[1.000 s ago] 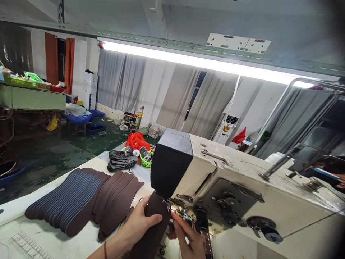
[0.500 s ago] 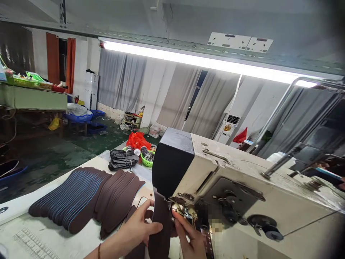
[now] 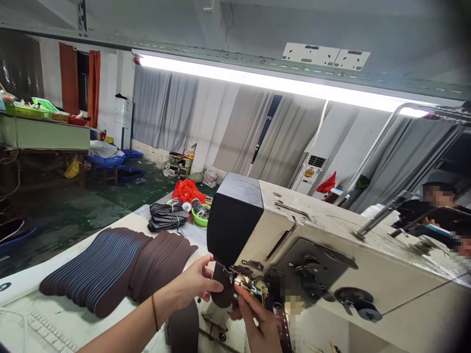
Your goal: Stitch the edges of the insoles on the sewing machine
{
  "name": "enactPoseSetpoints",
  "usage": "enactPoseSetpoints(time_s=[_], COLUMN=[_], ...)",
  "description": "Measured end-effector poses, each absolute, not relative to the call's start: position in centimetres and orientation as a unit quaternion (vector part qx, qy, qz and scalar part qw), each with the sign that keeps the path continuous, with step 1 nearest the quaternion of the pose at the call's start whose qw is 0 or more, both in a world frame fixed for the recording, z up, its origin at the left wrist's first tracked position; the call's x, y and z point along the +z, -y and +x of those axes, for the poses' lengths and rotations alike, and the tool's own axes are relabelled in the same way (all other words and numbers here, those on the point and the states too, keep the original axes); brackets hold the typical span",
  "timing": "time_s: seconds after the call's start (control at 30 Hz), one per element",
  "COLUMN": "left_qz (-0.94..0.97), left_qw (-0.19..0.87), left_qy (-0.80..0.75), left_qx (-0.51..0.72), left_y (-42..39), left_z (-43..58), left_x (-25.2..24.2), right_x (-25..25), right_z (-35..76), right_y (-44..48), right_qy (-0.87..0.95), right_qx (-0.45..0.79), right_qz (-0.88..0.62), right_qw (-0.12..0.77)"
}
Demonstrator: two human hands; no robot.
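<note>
A dark brown insole [image 3: 222, 289] sits beneath the head of a sewing machine [image 3: 253, 215], its rounded end towards me. My left hand [image 3: 196, 284] grips its left edge, thumb on top and the other fingers partly hidden. Close to the needle area, my right hand [image 3: 257, 316] has its fingers closed at the right edge of the same insole, beside the metal guide parts [image 3: 252, 287]. Another brown piece [image 3: 185, 326] lies below my left wrist. To the left, overlapping insoles with blue edges [image 3: 95, 269] lie fanned out beside more plain brown ones [image 3: 162, 264].
Behind the insoles are a bundle of dark strips [image 3: 168, 217], a green basket [image 3: 200, 220] with spools and a red plastic bag [image 3: 188, 190]. A ruler marking [image 3: 51, 333] is on the white tabletop. Beyond the machine, a person [image 3: 439, 201] sits at the right.
The insole has moved away from me under the machine head, so less of it shows. My left hand has gone forward with it; the right has stayed nearly in place.
</note>
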State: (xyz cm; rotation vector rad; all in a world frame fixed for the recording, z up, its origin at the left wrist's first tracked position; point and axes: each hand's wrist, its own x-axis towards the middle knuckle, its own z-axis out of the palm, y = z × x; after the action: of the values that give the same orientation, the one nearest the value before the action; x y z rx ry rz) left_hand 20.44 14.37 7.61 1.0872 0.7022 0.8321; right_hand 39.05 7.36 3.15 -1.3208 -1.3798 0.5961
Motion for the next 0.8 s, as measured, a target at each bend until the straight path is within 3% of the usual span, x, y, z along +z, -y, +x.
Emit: enactPoseSetpoints(time_s=[0.23,0.53,0.63,0.73,0.8], left_qz=[0.442,0.16,0.23,0.43,0.533], left_qw=[0.707,0.674,0.702,0.618,0.607], left_qy=[-0.317,-0.377,-0.34,-0.329,-0.345], left_qx=[0.452,0.615,0.582,0.57,0.478], left_y=[-13.6,-8.9,-7.2,-8.3,-10.8], left_z=[21.8,25.7,25.9,23.6,21.4], left_x=[7.1,4.8,4.3,6.0,8.0], right_x=[3.4,4.3,4.1,3.7,3.5], right_z=[38.7,38.6,38.7,38.9,39.0], right_y=[-7.2,-6.8,-7.0,-7.2,-7.3], right_qy=[0.575,0.562,0.57,0.574,0.577], right_qx=[0.242,0.288,0.282,0.277,0.275], right_qz=[-0.546,-0.577,-0.567,-0.571,-0.579], right_qw=[0.559,0.518,0.524,0.517,0.507])
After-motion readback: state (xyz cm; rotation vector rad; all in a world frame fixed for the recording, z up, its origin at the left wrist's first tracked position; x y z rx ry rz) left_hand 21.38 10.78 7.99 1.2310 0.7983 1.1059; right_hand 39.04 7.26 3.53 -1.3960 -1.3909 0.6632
